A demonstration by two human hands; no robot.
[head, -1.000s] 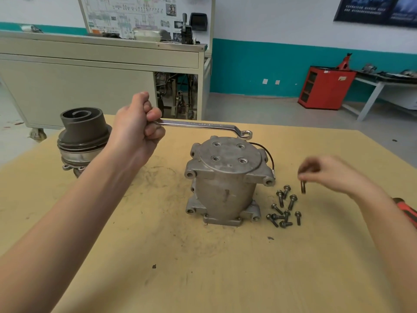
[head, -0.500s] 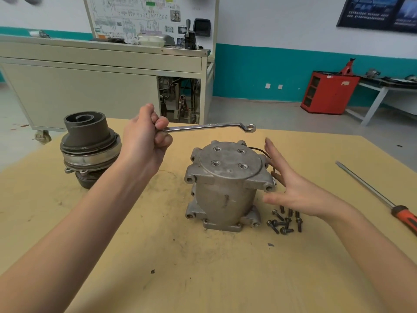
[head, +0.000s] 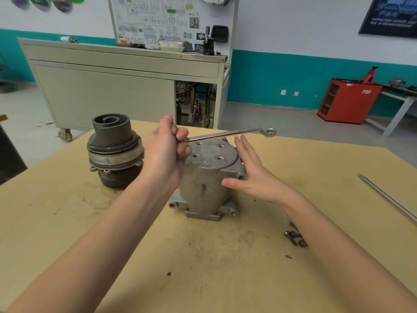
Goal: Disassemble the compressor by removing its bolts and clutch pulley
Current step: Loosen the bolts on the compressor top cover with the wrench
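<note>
From the head camera, the compressor (head: 207, 184) stood upright near the middle of a tan, scuffed table (head: 203, 279), its round top plate showing four round holes and its flanged base resting flat on the board. The left hand (head: 167, 152) was curled into a fist round one end of a ring wrench (head: 230, 133), held in the air just above the left edge of the compressor's top. The wrench's shaft ran out to the right and slightly far over the top plate, and its ring end hung clear beyond the compressor's far right edge. The right hand (head: 250, 175) was spread flat, fingers straight and close together, laid against the right side of the compressor at the level of the top plate's lug, with the thumb stretched out across the near face of the body. The clutch pulley (head: 115, 150) sat apart from the compressor, to its left on the table, a dark hub rising above a bright metal ring and a grooved black base. A small cluster of dark bolts (head: 294, 237) lay loose on the table to the near right of the compressor, partly hidden behind the right forearm. A long slim metal shaft (head: 388, 197), its handle out of sight, lay near the table's right edge. Beyond the table stood a grey wheeled cabinet (head: 101, 91) carrying a wiring-diagram board (head: 158, 19), and a red cabinet (head: 347, 100) stood against the far teal wall on the right.
</note>
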